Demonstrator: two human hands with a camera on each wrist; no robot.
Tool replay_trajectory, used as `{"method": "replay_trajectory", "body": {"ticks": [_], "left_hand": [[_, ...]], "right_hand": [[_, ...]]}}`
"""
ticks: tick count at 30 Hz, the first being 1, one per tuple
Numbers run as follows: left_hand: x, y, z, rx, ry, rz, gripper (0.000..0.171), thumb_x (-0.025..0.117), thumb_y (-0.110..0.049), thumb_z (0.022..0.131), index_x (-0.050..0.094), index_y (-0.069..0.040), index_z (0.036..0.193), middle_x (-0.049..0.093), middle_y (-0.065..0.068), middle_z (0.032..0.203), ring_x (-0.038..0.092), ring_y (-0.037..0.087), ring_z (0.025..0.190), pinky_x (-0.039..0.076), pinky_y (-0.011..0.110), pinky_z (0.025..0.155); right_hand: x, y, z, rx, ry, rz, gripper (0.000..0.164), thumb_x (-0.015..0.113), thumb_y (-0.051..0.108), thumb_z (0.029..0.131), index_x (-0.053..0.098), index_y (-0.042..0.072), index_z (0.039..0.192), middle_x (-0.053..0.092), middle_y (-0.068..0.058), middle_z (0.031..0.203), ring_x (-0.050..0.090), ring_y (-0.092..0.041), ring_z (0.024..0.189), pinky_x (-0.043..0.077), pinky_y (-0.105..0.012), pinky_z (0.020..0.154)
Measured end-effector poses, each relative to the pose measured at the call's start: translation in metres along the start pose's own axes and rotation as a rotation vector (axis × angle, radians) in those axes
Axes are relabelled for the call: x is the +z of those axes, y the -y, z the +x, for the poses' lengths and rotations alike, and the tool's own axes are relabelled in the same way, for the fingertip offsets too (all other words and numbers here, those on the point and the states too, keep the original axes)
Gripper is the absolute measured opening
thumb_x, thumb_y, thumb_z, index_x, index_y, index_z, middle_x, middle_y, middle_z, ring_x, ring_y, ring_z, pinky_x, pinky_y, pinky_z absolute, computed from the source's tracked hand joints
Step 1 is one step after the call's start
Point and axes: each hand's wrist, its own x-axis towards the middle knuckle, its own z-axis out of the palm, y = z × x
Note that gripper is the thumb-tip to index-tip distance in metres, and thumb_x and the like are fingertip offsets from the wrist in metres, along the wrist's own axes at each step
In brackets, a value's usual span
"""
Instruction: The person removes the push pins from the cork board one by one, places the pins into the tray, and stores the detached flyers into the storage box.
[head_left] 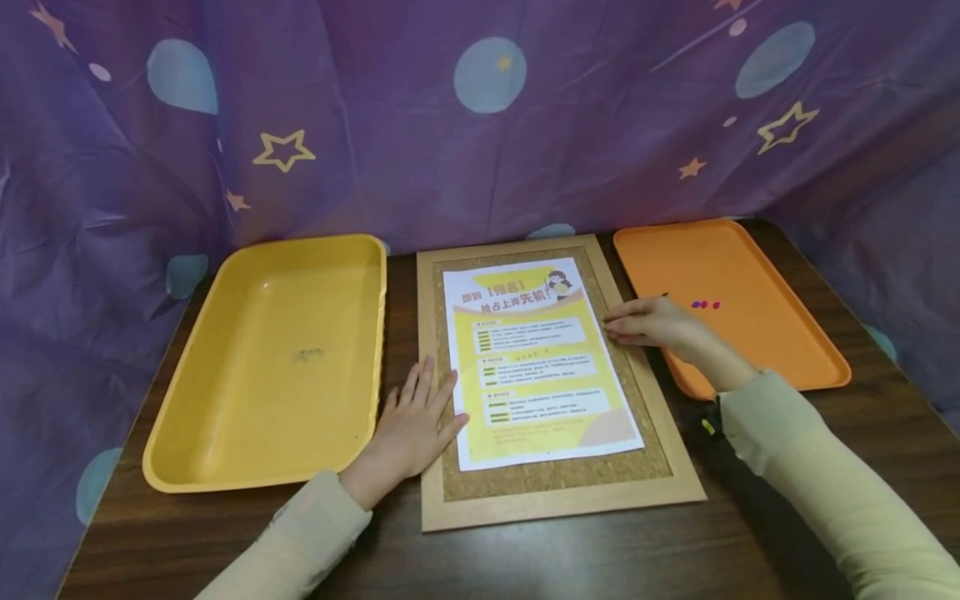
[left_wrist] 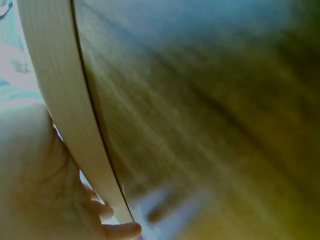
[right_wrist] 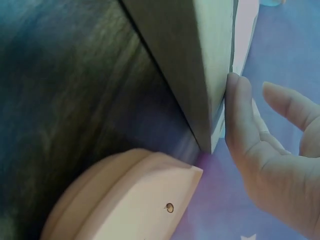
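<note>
A cork board [head_left: 551,479] in a pale wooden frame lies on the table with a yellow-and-white printed sheet [head_left: 536,367] on it. Spread fingers of my left hand [head_left: 408,425] rest across the frame's left side, their tips at the sheet's left edge. In the left wrist view, the hand [left_wrist: 40,175] lies along the wooden frame [left_wrist: 65,75]. My right hand [head_left: 648,323] has its extended fingers at the board's right side, near the sheet's edge. The right wrist view shows that hand [right_wrist: 270,155] with the thumb apart from straight fingers and nothing between them.
A deep yellow tray [head_left: 262,350] stands left of the board. To the right is a shallow orange tray [head_left: 772,333] with several small magenta and purple pieces [head_left: 703,305]. Behind the table hangs a purple curtain [head_left: 405,125] with stars.
</note>
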Motion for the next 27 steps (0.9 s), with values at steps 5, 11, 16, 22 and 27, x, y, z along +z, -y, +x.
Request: {"method": "replay_trajectory", "body": {"ticks": [5,11,16,22,27], "left_hand": [[0.000,0.000,-0.001,0.020,-0.020,0.006,0.065,0.029,-0.051,0.102,0.014,-0.017,0.155,-0.008,0.017,0.161,-0.002,0.036,0.149,0.006,0.061,0.117],[0.002,0.001,0.001,0.035,-0.052,0.002,0.066,0.031,-0.051,0.101,0.017,-0.014,0.154,-0.005,0.020,0.160,-0.001,0.038,0.149,0.000,0.061,0.117],[0.001,0.000,0.002,0.037,-0.068,-0.019,0.067,0.034,-0.051,0.101,0.019,-0.013,0.154,-0.003,0.022,0.160,-0.001,0.038,0.149,0.002,0.059,0.118],[-0.003,-0.002,0.002,0.072,-0.106,-0.062,0.066,0.044,-0.044,0.100,0.028,-0.005,0.151,0.006,0.028,0.158,0.003,0.041,0.148,0.011,0.059,0.118],[-0.004,-0.005,0.003,0.096,-0.149,-0.098,0.062,0.052,-0.037,0.098,0.035,-0.001,0.146,0.017,0.031,0.155,0.011,0.043,0.147,0.017,0.058,0.117]], "right_hand": [[0.002,0.001,0.001,0.017,-0.001,-0.040,0.046,0.051,0.006,0.097,0.040,-0.017,0.135,0.068,0.012,0.094,0.063,0.006,0.085,0.054,-0.017,0.081],[0.005,0.002,0.002,0.011,-0.008,-0.070,0.046,0.052,0.007,0.097,0.042,-0.016,0.134,0.069,0.009,0.098,0.063,0.006,0.084,0.054,-0.016,0.080],[0.006,0.002,0.003,0.011,-0.020,-0.079,0.047,0.055,0.008,0.096,0.042,-0.016,0.134,0.069,0.011,0.095,0.063,0.006,0.082,0.054,-0.016,0.078],[0.008,0.001,0.005,0.017,-0.041,-0.089,0.048,0.056,0.010,0.096,0.042,-0.016,0.133,0.068,0.010,0.094,0.062,0.005,0.080,0.054,-0.016,0.077],[0.011,0.001,0.007,0.022,-0.054,-0.100,0.047,0.057,0.009,0.095,0.043,-0.016,0.132,0.068,0.009,0.092,0.061,0.004,0.079,0.054,-0.017,0.077]]}}
